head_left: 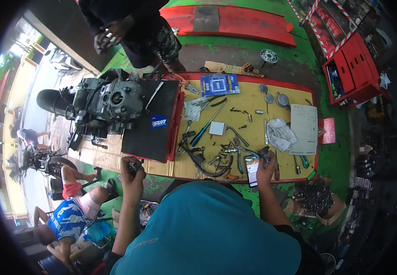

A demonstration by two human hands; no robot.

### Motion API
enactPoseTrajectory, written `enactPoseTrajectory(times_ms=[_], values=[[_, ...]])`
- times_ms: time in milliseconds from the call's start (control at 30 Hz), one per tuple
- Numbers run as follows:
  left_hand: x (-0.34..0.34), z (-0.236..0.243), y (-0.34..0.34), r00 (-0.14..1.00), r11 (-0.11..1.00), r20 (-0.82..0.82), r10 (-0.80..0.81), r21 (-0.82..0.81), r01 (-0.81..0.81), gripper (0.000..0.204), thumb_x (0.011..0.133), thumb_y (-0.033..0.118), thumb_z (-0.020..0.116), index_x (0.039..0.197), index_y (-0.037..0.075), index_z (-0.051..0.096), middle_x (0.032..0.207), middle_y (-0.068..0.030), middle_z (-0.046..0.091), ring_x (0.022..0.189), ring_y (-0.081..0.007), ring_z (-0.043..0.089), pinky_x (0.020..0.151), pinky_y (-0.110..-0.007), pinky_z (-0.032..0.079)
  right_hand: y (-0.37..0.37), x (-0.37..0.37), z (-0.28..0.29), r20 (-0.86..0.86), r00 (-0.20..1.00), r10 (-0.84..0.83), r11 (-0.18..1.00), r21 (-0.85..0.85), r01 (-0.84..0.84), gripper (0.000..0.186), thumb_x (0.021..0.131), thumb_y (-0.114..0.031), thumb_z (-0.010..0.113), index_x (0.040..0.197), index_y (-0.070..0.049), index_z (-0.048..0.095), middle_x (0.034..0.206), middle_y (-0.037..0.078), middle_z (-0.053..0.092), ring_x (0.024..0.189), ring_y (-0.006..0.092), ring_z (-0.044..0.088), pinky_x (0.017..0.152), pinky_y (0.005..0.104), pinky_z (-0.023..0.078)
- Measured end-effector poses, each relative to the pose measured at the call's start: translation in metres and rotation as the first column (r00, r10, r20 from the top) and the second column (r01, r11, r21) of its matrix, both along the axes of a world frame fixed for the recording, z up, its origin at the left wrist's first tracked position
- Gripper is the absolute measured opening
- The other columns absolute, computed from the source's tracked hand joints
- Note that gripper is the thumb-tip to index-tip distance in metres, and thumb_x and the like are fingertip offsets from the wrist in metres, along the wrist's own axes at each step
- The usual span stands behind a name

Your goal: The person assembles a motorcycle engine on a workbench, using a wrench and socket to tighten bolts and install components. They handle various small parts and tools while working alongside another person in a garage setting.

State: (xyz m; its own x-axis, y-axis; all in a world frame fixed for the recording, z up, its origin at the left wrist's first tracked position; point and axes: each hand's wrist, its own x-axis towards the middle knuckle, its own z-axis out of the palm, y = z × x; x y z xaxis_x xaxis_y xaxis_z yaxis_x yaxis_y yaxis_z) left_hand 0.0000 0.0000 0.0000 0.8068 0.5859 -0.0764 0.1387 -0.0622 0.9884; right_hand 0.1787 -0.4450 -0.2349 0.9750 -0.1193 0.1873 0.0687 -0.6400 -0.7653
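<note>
My left hand [132, 172] is closed around a small dark metal part [135, 165], just off the table's near edge below the black mat [150, 142]. At the near right, the fingers of my right hand [267, 170] grip a dark part [263, 154]; its exact kind is too small to tell. A phone with a lit screen [252, 173] lies right beside that hand; whether they touch is unclear. Left of the phone are a black hose [207, 173], pliers with blue handles [239, 162] and several small fittings. A blue-handled screwdriver [201, 135] lies farther left.
An engine with a wheel [111, 101] occupies the table's left side. A white rag [281, 136], a paper sheet [305, 126] and a blue package [220, 84] lie on the cardboard top [253, 101]. One person [134, 32] stands across; another [70, 217] sits at left. A red tool cabinet [354, 68] stands right.
</note>
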Motion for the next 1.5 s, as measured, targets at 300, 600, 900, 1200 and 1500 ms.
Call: enactPoseTrajectory(times_ms=[300, 600, 900, 1200, 1500], values=[[0.005, 0.016, 0.009, 0.997, 0.997, 0.038, 0.062, -0.053, -0.06, 0.041, 0.098, -0.005, 0.059, 0.136, 0.005, 0.046, 0.105, -0.0056, 0.059, 0.088, -0.0129, 0.06, 0.077, -0.029, 0.052, 0.029, -0.017, 0.027, 0.054, 0.999, -0.004, 0.998, -0.063, 0.007, 0.053, 0.09, 0.0, 0.066, 0.141, 0.002, 0.052, 0.128, 0.022, 0.06, 0.123, 0.04, 0.056, 0.106, 0.0502, 0.044], [-0.012, 0.001, 0.054, 0.993, 0.989, 0.094, 0.079, -0.133, -0.066, 0.044, 0.095, -0.01, 0.061, 0.135, 0.004, 0.048, 0.113, -0.0056, 0.056, 0.097, -0.0127, 0.059, 0.084, -0.029, 0.054, 0.073, -0.023, 0.044, 0.1, 0.994, 0.051, 0.998, -0.047, -0.046, 0.054, 0.09, 0.001, 0.065, 0.142, 0.003, 0.051, 0.134, 0.025, 0.058, 0.126, 0.0418, 0.054, 0.107, 0.05, 0.044], [-0.02, -0.003, 0.109, 0.988, 0.985, 0.12, 0.1, -0.153, -0.081, 0.058, 0.095, -0.008, 0.062, 0.146, 0.008, 0.041, 0.113, -0.0058, 0.057, 0.097, -0.0141, 0.061, 0.085, -0.03, 0.055, 0.13, -0.048, 0.053, 0.019, 0.977, 0.213, 0.975, -0.071, -0.211, 0.056, 0.094, 0.001, 0.062, 0.147, 0.003, 0.044, 0.134, 0.024, 0.051, 0.126, 0.0385, 0.052, 0.111, 0.0477, 0.042], [-0.036, -0.016, 0.133, 0.989, 0.971, 0.103, 0.109, -0.222, -0.084, 0.059, 0.093, -0.008, 0.063, 0.146, 0.007, 0.04, 0.112, -0.0062, 0.056, 0.1, -0.0127, 0.06, 0.085, -0.029, 0.052, 0.17, -0.052, 0.072, 0.019, 0.969, 0.247, 0.967, -0.075, -0.245, 0.052, 0.09, 0.004, 0.064, 0.14, 0.004, 0.05, 0.126, 0.024, 0.055, 0.118, 0.0407, 0.055, 0.104, 0.0499, 0.044], [-0.035, -0.028, 0.14, 0.989, 0.964, 0.106, 0.099, -0.256, -0.07, 0.058, 0.093, -0.005, 0.064, 0.146, 0.007, 0.042, 0.111, -0.0054, 0.056, 0.102, -0.0136, 0.059, 0.089, -0.029, 0.051, 0.184, -0.058, 0.087, 0.029, 0.957, 0.287, 0.958, 0.009, -0.288, 0.046, 0.091, 0.005, 0.061, 0.136, 0.003, 0.053, 0.118, 0.018, 0.057, 0.11, 0.0348, 0.057, 0.101, 0.0464, 0.044]])
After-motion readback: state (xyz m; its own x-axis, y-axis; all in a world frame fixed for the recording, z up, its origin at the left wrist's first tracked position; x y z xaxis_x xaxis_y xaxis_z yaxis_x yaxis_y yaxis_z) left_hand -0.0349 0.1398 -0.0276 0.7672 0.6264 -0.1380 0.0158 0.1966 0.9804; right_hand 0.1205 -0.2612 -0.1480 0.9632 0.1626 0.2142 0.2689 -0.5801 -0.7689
